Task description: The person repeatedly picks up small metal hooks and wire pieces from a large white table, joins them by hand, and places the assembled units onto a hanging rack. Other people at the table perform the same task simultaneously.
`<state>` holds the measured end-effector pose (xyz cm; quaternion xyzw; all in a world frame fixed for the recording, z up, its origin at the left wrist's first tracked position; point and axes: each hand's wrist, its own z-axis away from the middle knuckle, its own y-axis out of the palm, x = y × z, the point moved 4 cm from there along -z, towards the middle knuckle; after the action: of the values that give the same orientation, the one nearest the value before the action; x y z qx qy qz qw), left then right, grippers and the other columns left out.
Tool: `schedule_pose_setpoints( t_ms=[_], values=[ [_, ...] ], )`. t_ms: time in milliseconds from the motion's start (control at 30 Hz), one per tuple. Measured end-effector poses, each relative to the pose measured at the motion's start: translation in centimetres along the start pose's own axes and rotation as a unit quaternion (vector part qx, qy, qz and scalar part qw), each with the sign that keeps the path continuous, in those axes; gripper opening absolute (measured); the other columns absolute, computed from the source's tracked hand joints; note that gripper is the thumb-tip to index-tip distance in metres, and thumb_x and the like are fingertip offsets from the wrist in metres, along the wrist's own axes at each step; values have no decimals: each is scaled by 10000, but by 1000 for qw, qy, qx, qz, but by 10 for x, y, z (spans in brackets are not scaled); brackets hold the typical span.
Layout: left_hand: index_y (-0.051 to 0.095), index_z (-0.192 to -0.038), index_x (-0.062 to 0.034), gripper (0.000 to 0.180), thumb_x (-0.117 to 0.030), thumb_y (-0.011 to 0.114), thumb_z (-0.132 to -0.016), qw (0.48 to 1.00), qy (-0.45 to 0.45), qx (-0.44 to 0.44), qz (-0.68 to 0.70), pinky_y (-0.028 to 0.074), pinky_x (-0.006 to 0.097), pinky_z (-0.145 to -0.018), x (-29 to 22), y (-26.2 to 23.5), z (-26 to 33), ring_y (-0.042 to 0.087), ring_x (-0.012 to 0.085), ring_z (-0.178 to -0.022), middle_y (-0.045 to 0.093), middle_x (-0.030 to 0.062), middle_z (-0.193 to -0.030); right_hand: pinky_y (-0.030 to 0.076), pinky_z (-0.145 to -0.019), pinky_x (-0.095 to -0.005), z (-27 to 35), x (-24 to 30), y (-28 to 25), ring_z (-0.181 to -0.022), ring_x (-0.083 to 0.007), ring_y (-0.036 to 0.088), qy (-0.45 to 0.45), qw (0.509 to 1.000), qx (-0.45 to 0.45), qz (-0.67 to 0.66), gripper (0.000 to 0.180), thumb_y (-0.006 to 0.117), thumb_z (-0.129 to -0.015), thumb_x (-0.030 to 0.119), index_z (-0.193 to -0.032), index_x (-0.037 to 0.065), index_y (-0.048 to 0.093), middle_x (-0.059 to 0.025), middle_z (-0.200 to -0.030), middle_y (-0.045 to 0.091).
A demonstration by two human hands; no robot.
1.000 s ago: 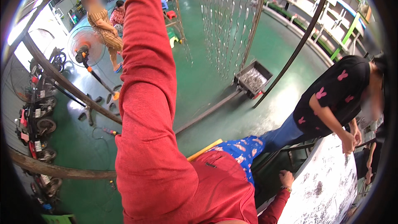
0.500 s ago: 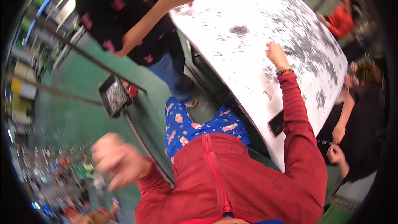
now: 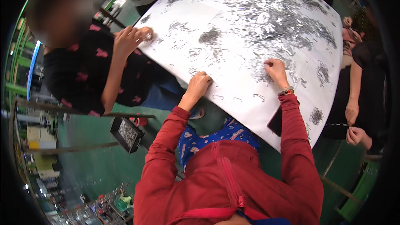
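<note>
Many small, thin, dark metal pieces [image 3: 266, 23] lie scattered over a white-covered table [image 3: 233, 79]; some look curved like hooks. My left hand [image 3: 199, 86] rests at the table's near edge with its fingers drawn together. A few loose curved pieces [image 3: 218, 97] lie just right of it. Farther right, my right hand [image 3: 276, 71] is over the table beside a small heap of pieces [image 3: 263, 76], thumb and fingers pinched. What either hand holds, if anything, is too small or hidden to make out. A dark phone [image 3: 275, 121] lies by my right forearm.
To the left, a person in a black top with pink shapes [image 3: 100, 53] works at the table with both hands. Another person in black [image 3: 366, 96] is at the right, and more people stand around the far side. A black bin of metal pieces [image 3: 128, 134] is at the lower left.
My left hand has come up from low on the left to the table's near edge. My right hand stays over the pieces. My view has shifted, showing more of the table's far side.
</note>
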<state>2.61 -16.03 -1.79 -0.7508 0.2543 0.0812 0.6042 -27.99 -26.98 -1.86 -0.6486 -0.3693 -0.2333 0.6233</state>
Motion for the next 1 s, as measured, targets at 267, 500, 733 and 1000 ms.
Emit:
schedule_pose_setpoints(
  t_ms=[267, 500, 733, 1000],
  values=[
    [599, -861, 12, 99, -72, 614, -812, 995, -58, -50, 58, 483, 365, -654, -8, -7, -14, 608, 324, -759, 614, 166, -830, 468, -551, -208, 28, 41, -28, -596, -99, 576, 102, 949, 40, -296, 107, 649, -764, 13, -806, 3, 551, -60, -701, 603],
    [631, -915, -27, 104, -18, 586, -823, 988, 0, -9, 153, 468, 361, -669, -61, -1, -11, 593, 291, -727, 603, 154, -794, 502, -584, -227, 87, 65, -54, -666, -135, 620, 96, 897, -44, -429, 184, 669, -785, -7, -941, -34, 575, -99, -768, 640],
    [620, -873, -132, 162, -78, 517, -760, 985, 115, 81, 99, 483, 397, -665, -120, 42, 6, 545, 306, -820, 551, 122, -785, 546, -651, -249, 131, 66, -109, -740, -171, 641, 87, 901, -175, -387, 214, 644, -802, -24, -999, -70, 575, -139, -871, 640],
    [658, -906, -67, 172, -52, 592, -748, 982, 87, -49, 162, 496, 356, -728, -115, 35, 10, 599, 272, -855, 627, 113, -860, 570, -699, -283, 147, 59, -104, -768, -158, 634, 92, 891, -164, -413, 154, 608, -843, -9, -988, -61, 593, -130, -873, 638]
  ],
)
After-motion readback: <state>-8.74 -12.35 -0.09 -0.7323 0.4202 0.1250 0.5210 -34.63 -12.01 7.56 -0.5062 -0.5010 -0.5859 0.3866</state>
